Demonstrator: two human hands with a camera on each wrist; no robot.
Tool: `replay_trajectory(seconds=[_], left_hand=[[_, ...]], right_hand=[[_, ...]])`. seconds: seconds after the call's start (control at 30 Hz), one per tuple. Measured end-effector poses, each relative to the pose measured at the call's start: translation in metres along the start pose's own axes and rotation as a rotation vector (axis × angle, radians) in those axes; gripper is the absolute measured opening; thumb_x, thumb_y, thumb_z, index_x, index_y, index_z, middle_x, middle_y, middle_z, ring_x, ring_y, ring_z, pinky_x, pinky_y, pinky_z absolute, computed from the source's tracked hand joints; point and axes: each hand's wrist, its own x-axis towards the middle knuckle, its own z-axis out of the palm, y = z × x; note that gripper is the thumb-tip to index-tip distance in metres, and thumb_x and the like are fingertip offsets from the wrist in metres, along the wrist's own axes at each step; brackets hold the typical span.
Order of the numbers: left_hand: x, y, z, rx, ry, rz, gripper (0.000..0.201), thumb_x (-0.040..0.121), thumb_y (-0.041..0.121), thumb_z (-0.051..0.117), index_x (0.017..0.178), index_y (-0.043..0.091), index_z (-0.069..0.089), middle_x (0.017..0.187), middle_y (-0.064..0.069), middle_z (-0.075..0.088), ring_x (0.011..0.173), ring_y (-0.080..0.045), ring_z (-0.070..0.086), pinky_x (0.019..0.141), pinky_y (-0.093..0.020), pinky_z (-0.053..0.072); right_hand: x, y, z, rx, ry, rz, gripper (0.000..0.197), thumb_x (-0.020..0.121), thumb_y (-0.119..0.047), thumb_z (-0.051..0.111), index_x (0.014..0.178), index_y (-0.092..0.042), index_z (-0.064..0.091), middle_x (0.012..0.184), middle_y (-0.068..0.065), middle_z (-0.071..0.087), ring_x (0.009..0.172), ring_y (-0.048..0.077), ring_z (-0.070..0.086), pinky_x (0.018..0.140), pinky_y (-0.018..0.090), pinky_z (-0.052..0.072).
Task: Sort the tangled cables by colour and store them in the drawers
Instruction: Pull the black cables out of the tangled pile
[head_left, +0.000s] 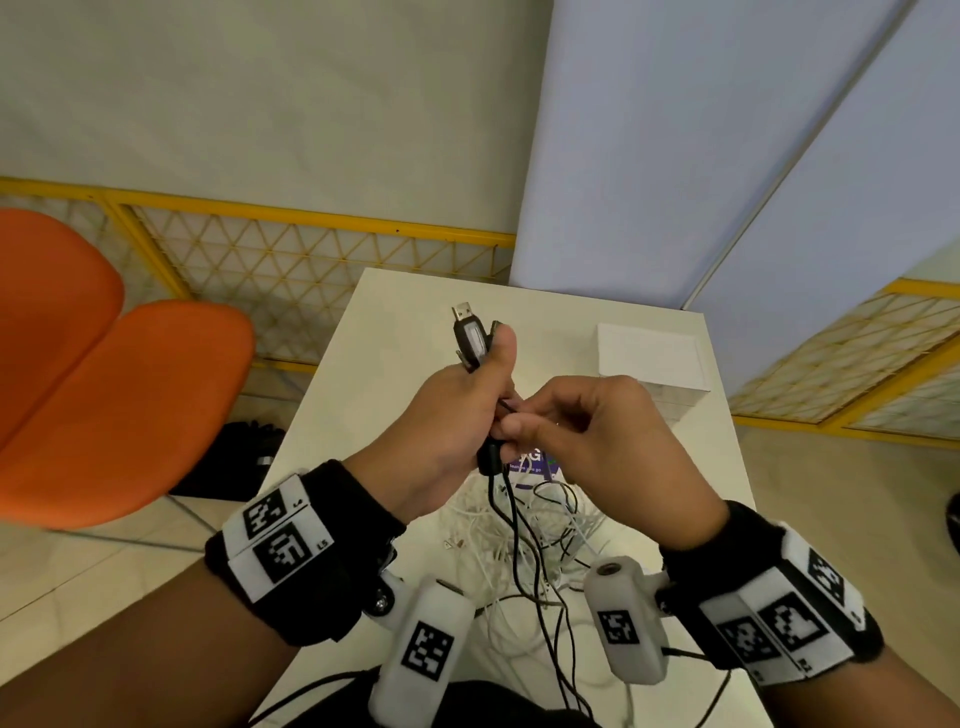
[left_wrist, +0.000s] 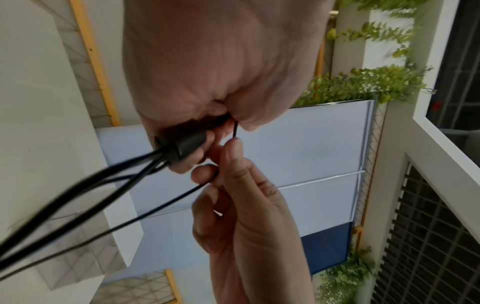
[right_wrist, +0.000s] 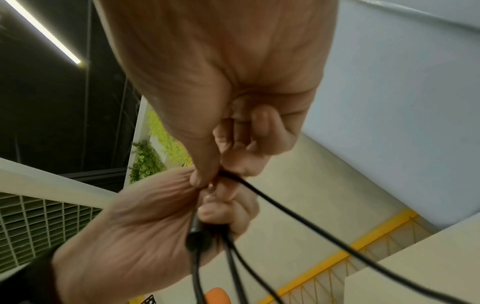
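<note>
Head view: left hand (head_left: 457, 415) was fisted round a bunch of black cables (head_left: 511, 525), raised above the white table (head_left: 395, 322). A USB plug (head_left: 465, 317) stuck up out of the top of the fist past the thumb; the cords hung down from under the fist. Right hand (head_left: 587, 436), touching the left, pinched one thin black strand between thumb and fingertips. Below both hands a tangled heap of white cables (head_left: 498, 530) lay on the table, a few black ones mixed in. Beyond the right hand sat a white drawer box (head_left: 649, 353), front not visible. An orange chair (head_left: 104, 389) stood off past the left hand.

Left wrist view: left hand (left_wrist: 221, 67) was closed on the black cables (left_wrist: 85, 193), a black ferrite bead (left_wrist: 189, 144) poking out at the little-finger side. Right hand (left_wrist: 244, 209) pinched a thin black cord (left_wrist: 161, 207) just beside the fist.

Right wrist view: right hand (right_wrist: 228, 86) held thumb pressed to index on the thin cord (right_wrist: 298, 218). Left hand (right_wrist: 145, 224) was wrapped round the other cables (right_wrist: 197, 267), blurred lower down.
</note>
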Motion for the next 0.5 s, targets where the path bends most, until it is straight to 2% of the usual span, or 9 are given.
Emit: replay_trajectory(seconds=[0.07,0.13,0.27,0.37,0.43,0.5], left_hand=[[-0.005,0.002,-0.001,0.046,0.024,0.06,0.064,0.097,0.064,0.039,0.052,0.019,0.049,0.056,-0.004,0.047,0.05,-0.02,0.042,0.06,-0.029,0.04],[-0.011,0.005,-0.001,0.087,0.027,0.116,0.062,0.094,0.066,0.037,0.063,0.013,0.044,0.057,-0.006,0.045,0.048,-0.02,0.039,0.055,-0.026,0.038],[-0.018,0.008,0.004,0.067,0.001,0.165,0.056,0.083,0.066,0.048,0.073,0.011,0.047,0.054,0.0,0.045,0.048,-0.014,0.044,0.054,-0.025,0.041],[-0.021,0.005,0.008,0.074,-0.001,0.16,0.054,0.091,0.061,0.049,0.07,0.012,0.05,0.055,-0.003,0.047,0.05,-0.015,0.047,0.056,-0.028,0.042],[-0.022,0.005,0.008,0.084,0.057,0.158,0.059,0.096,0.062,0.042,0.07,0.009,0.05,0.055,-0.002,0.047,0.052,-0.017,0.046,0.06,-0.031,0.043],[-0.022,0.009,0.007,0.051,0.1,0.193,0.058,0.095,0.063,0.04,0.067,0.012,0.046,0.057,0.001,0.043,0.054,-0.017,0.042,0.059,-0.032,0.041]], right_hand=[[-0.003,0.001,-0.003,0.01,-0.015,-0.007,0.016,0.084,-0.033,0.073,0.081,-0.017,0.074,0.072,-0.004,0.075,0.063,0.009,0.065,0.062,0.022,0.049],[-0.007,-0.002,-0.003,0.013,0.002,-0.029,0.019,0.083,-0.035,0.072,0.078,-0.016,0.074,0.069,-0.003,0.074,0.057,0.009,0.061,0.058,0.022,0.049],[-0.013,-0.013,0.003,0.172,0.062,-0.058,0.014,0.087,-0.019,0.071,0.076,-0.011,0.07,0.065,-0.003,0.073,0.051,0.005,0.061,0.054,0.025,0.05],[-0.013,-0.018,0.006,0.181,0.068,-0.082,0.014,0.088,-0.016,0.07,0.076,-0.009,0.069,0.063,0.001,0.072,0.047,0.007,0.061,0.052,0.028,0.05],[-0.013,-0.017,0.007,0.161,0.054,-0.077,0.015,0.087,-0.019,0.072,0.077,-0.008,0.07,0.064,0.002,0.072,0.047,0.006,0.059,0.051,0.023,0.046],[-0.014,-0.013,0.005,0.136,0.025,-0.062,0.014,0.085,-0.023,0.074,0.078,-0.011,0.071,0.065,0.002,0.072,0.048,0.004,0.056,0.051,0.018,0.043]])
